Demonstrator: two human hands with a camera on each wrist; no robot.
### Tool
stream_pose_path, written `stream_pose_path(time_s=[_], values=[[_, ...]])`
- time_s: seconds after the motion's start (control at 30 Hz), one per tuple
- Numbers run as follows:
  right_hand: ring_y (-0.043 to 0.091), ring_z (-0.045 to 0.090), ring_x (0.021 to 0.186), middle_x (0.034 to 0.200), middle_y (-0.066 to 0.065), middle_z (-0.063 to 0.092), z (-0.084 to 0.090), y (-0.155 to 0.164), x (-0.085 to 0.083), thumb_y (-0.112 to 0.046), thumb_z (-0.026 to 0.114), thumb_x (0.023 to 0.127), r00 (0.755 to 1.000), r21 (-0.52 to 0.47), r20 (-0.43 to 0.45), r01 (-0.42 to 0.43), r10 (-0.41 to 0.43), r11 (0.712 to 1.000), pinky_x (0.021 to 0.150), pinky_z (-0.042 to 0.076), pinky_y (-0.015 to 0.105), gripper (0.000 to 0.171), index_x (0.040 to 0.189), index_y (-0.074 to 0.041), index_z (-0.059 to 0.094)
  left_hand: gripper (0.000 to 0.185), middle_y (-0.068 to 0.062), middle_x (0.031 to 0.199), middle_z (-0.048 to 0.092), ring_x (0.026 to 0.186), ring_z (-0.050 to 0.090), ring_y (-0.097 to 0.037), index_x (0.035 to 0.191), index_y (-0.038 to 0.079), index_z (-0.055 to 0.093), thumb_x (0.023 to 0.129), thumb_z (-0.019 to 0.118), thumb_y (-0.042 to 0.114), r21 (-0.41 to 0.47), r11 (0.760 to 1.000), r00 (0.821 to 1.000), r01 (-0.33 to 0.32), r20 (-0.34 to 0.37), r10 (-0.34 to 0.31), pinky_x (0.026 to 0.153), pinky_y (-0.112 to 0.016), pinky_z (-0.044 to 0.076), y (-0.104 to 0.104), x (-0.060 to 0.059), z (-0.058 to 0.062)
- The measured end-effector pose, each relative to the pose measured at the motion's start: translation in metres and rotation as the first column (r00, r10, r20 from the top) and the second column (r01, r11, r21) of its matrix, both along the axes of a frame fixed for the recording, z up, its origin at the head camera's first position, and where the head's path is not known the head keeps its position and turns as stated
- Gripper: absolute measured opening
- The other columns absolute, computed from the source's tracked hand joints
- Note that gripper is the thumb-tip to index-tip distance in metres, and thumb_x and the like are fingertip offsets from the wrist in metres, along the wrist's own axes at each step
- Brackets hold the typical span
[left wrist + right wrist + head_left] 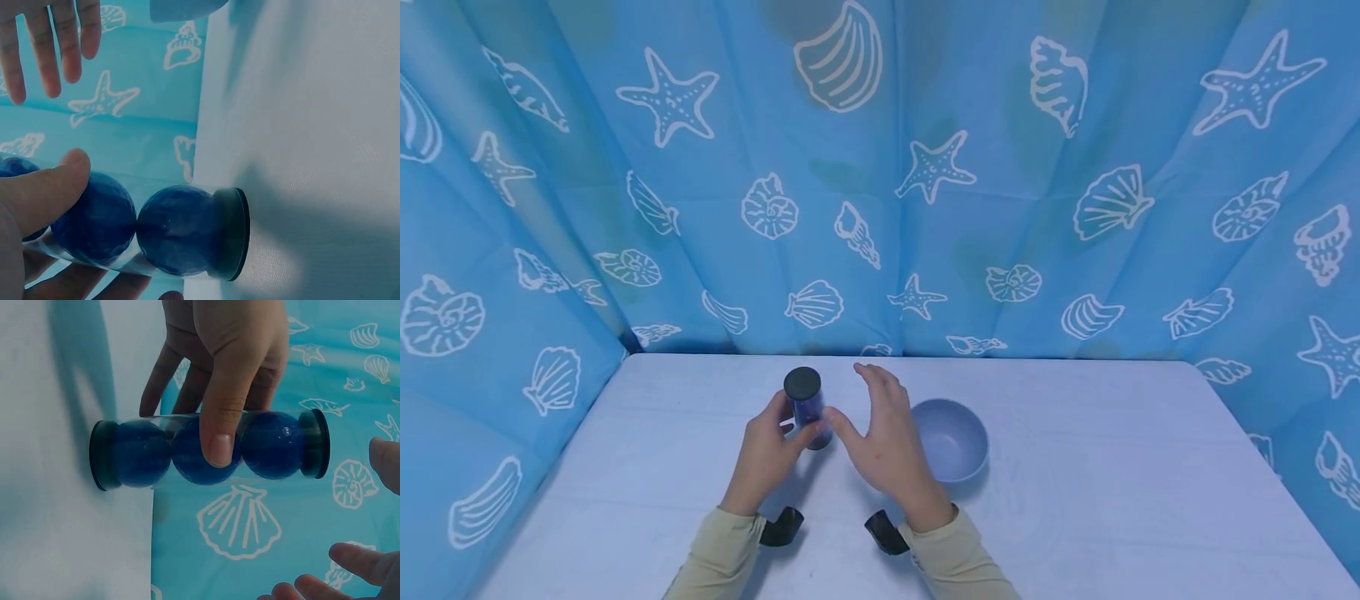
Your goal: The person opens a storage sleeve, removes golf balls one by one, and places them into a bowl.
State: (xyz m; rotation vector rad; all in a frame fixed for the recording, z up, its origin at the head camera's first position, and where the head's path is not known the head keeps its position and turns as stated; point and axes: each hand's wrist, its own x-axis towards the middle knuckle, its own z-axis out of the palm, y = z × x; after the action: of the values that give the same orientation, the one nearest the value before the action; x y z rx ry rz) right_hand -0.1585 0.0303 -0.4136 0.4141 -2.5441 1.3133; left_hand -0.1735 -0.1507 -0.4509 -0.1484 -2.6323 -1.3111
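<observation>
Clear tube (807, 408), three blue balls (176, 231) inside, is held upright left of the bowl (957, 443). Left hand (766, 454) grip: thumb and fingers around its middle. Right hand (891, 454) grip: released, fingers extended, just left of the bowl. Handling estimate: light, stiff, smooth, possibly slippery; best held mid-barrel, between the black caps (316, 444).

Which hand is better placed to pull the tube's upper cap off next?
Probably the right hand: empty and open beside the tube, while the left hand grips its middle, leaving the upper cap exposed.
</observation>
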Motion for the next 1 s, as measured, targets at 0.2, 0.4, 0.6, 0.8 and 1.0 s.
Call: stream_pose_path(time_s=[0.2,0.4,0.6,0.8,1.0], values=[[0.033,0.039,0.140,0.151,0.016,0.040,-0.003,-0.002,0.000,-0.051,0.062,0.096,1.000,-0.009,-0.003,-0.006,0.006,1.000,0.111,0.037,0.056,0.071,0.149,-0.008,0.043,0.057,-0.019,0.134,0.061,0.119,0.062,-0.038,0.137,0.006,0.053,0.089,0.079,0.021,-0.007,1.000,1.000,-0.017,-0.007,0.017,0.095,-0.055,0.052,0.000,0.000,0.001],[0.031,0.046,0.132,0.150,0.015,0.041,-0.002,-0.003,0.001,-0.051,0.061,0.097,1.000,-0.036,0.002,-0.016,0.016,0.999,0.105,0.044,0.051,0.070,0.149,-0.008,0.044,0.054,-0.019,0.129,0.064,0.118,0.062,-0.036,0.133,0.004,0.057,0.088,0.080,0.019,-0.024,0.999,0.995,-0.020,-0.097,0.018,0.097,-0.054,0.051,-0.001,0.002,0.007],[0.031,0.050,0.125,0.149,0.015,0.042,0.000,-0.005,0.003,-0.050,0.062,0.097,0.999,-0.093,0.020,-0.028,0.030,0.995,0.098,0.049,0.046,0.068,0.149,-0.009,0.044,0.055,-0.017,0.128,0.066,0.120,0.062,-0.036,0.133,0.004,0.059,0.085,0.082,0.015,-0.062,0.998,0.988,-0.018,-0.156,0.008,0.100,-0.054,0.049,0.001,0.004,0.011],[0.029,0.051,0.123,0.145,0.014,0.045,0.002,-0.008,0.004,-0.048,0.063,0.097,1.000,-0.116,0.020,-0.010,0.012,0.993,0.098,0.049,0.046,0.067,0.148,-0.010,0.045,0.054,-0.017,0.126,0.066,0.113,0.065,-0.037,0.132,0.004,0.060,0.084,0.083,0.013,-0.091,0.996,0.985,-0.010,-0.172,-0.006,0.094,-0.056,0.052,0.004,0.009,0.015],[0.029,0.053,0.116,0.140,0.012,0.048,0.001,-0.009,0.004,-0.046,0.065,0.096,1.000,-0.144,0.007,-0.004,0.005,0.990,0.095,0.050,0.043,0.065,0.147,-0.009,0.046,0.056,-0.019,0.124,0.066,0.110,0.066,-0.036,0.131,0.002,0.059,0.082,0.085,0.014,-0.130,0.991,0.987,-0.030,-0.161,0.008,0.095,-0.054,0.052,0.007,0.013,0.020]])
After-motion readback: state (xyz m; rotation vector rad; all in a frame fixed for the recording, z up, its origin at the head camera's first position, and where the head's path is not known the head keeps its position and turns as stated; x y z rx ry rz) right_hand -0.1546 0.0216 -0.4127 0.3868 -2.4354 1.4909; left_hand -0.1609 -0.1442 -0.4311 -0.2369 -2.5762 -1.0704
